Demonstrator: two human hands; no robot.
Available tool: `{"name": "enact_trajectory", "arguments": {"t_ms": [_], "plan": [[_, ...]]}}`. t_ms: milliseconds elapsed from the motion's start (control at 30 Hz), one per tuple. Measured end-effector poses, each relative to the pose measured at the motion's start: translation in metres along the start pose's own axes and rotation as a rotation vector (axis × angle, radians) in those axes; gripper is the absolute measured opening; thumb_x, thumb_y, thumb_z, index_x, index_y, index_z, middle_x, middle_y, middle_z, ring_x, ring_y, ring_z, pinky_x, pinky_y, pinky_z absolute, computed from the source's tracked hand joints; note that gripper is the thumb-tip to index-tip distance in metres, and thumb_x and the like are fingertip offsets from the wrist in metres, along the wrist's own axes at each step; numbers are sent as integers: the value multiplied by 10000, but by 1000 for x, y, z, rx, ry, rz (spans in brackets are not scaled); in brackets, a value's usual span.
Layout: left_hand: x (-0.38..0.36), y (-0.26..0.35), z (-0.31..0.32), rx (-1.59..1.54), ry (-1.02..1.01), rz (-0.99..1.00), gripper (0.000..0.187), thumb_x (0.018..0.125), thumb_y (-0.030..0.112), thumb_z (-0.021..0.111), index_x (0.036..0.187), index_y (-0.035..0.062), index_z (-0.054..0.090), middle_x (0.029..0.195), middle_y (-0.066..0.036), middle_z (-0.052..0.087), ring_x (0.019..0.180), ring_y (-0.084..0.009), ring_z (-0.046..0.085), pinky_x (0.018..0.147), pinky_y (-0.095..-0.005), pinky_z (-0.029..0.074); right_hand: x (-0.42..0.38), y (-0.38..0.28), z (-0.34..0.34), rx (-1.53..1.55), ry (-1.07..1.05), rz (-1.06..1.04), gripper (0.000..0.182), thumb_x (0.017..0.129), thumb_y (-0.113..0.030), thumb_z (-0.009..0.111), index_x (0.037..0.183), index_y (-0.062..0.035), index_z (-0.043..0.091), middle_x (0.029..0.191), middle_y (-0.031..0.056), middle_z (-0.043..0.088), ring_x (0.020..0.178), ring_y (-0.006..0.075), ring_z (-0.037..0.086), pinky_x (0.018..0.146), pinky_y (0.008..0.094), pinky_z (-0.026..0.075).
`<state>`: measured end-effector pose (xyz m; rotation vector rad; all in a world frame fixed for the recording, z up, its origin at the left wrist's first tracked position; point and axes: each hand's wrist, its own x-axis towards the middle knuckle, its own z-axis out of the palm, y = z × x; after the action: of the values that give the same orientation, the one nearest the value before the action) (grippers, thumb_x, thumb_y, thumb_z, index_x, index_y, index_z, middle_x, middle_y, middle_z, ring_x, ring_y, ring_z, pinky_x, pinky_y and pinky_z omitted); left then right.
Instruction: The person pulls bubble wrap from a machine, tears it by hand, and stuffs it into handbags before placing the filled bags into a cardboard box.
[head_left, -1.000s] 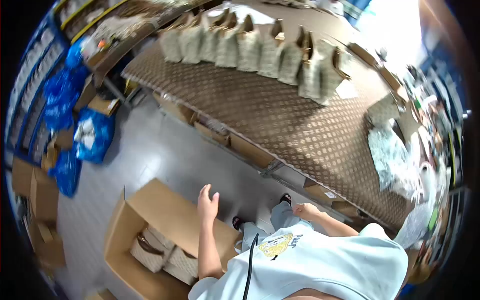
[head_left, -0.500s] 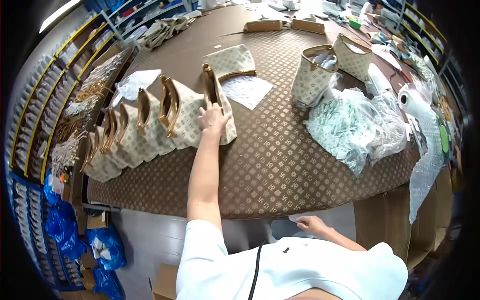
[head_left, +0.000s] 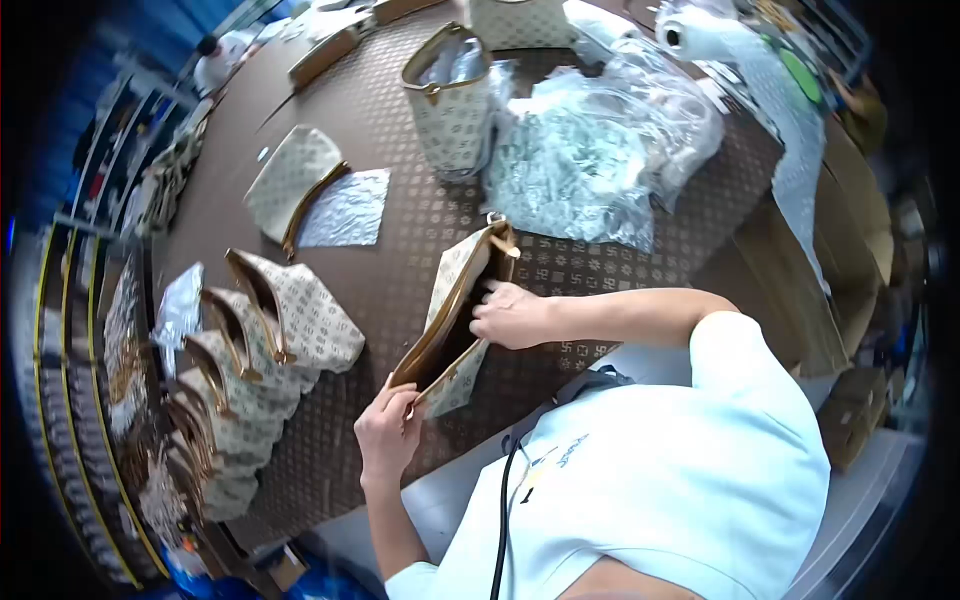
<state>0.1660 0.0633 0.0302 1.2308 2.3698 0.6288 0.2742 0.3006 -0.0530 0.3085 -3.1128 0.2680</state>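
A cream patterned zip pouch (head_left: 452, 278) with brown trim is held up over the table, its mouth open and its dark inside showing. My left hand (head_left: 388, 430) pinches the near end of its rim, thumb and fingers closed on the trim. At the right side of the mouth, my right hand (head_left: 510, 316) grips the edge, with fingertips curled inside and partly hidden. Left of it stands a row of similar pouches (head_left: 315, 310), several deep, mouths open. Another pouch (head_left: 290, 180) lies flat farther back beside a clear plastic sheet (head_left: 348, 208).
A brown patterned table (head_left: 400, 200) spreads beneath. Toward the back right are a pouch stuffed with plastic (head_left: 450, 125), a heap of clear bags (head_left: 570, 160) and a bubble-wrap roll (head_left: 700, 38). Cardboard boxes (head_left: 790, 280) stand past the right edge; shelves line the left.
The pouch my left hand gripped at the end of the row has come toward me and right. My right hand has risen from below the table edge onto it. The view has turned right.
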Motion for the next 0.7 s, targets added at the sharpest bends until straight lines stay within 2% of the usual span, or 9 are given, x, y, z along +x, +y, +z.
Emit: {"name": "enact_trajectory", "arguments": {"t_ms": [100,200,300,367,400,433,467,567,700], "plan": [[3,-6,-3,203,-25,227,510,698,370,743,1080,58,617,1101,-125,617,1151,-352,497,952,-446,400,-3,-18,20,59,132,16,64,690,-153,588,687,-93,611,688,38,609,683,242,635,555,358,472],[14,21,14,506,50,325,654,668,396,744,1184,55,533,1284,-124,498,1229,-369,410,1032,-522,260,12,-56,12,28,78,140,87,670,-170,606,705,-99,643,671,47,628,671,215,646,542,329,484],[34,12,34,554,-71,359,581,664,318,739,1145,56,546,1284,-136,494,1255,-359,382,1015,-496,292,15,-81,9,172,211,208,111,679,-155,599,715,-63,649,667,86,646,659,234,653,547,350,498],[41,5,49,644,-39,376,543,666,286,735,1121,55,551,1298,-143,480,1272,-351,364,1015,-496,290,15,-89,18,177,242,311,109,701,-125,579,684,-35,639,659,107,644,642,262,649,580,367,506],[45,2,56,704,4,406,375,719,280,689,1027,80,611,1283,-142,507,1233,-317,426,968,-474,334,11,-90,17,177,270,343,110,706,-117,574,674,-32,636,642,107,640,623,268,646,584,370,505],[50,-7,62,704,-3,440,375,719,280,689,1027,80,611,1283,-142,507,1233,-317,426,968,-474,334,0,-93,-9,258,101,434,104,717,-114,583,758,-32,632,763,100,653,771,263,646,748,398,496],[58,-18,67,654,38,430,291,742,274,666,970,96,637,1259,-138,531,1201,-294,463,927,-454,354,-8,-90,-9,257,112,461,104,717,-114,583,758,-32,632,763,100,653,771,263,646,748,398,496],[83,-19,65,590,175,420,141,796,233,608,853,128,681,1194,-86,592,1114,-245,544,824,-405,381,-31,-80,-9,103,547,358,237,738,-131,625,967,-78,597,1069,92,555,1149,254,468,1048,480,274],[124,-9,61,655,214,377,145,779,172,625,898,101,665,1218,-49,577,1196,-264,468,987,-481,284,-64,-68,3,164,804,469,182,782,-222,624,936,-126,633,1019,72,574,1184,267,445,1026,481,289]]}}
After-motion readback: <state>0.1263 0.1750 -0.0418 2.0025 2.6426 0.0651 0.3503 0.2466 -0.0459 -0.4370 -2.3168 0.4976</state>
